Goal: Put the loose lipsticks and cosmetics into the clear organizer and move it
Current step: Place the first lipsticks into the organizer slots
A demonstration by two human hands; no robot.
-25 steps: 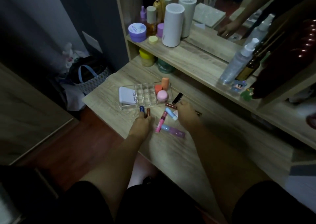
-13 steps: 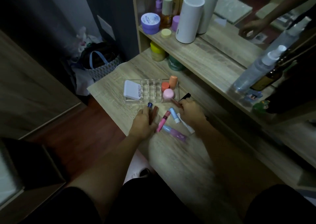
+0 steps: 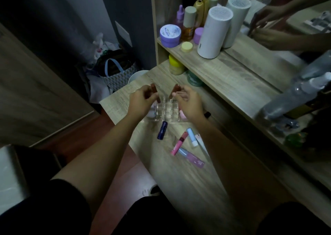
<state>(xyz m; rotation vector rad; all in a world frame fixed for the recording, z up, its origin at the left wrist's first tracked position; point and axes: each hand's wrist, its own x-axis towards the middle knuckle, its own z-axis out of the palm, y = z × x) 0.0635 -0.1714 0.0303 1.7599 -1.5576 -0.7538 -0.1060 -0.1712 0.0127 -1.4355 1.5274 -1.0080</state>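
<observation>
A white cylinder (image 3: 214,32) and purple jar (image 3: 170,36) stand on the wooden shelf (image 3: 238,73).

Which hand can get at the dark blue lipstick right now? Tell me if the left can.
Probably not yet: the left hand already pinches a brown tube over the clear organizer. The dark blue lipstick itself lies uncovered on the table, nothing blocking it.

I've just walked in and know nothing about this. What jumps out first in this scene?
Two bare hands, the left hand and right hand, are raised over a clear organizer on the wooden table, each pinching a small brownish lipstick tube. Nearer the person, loose tubes lie scattered: a dark blue tube, a pink tube and a light blue tube. On the shelf behind stands a tall white cylinder.
</observation>
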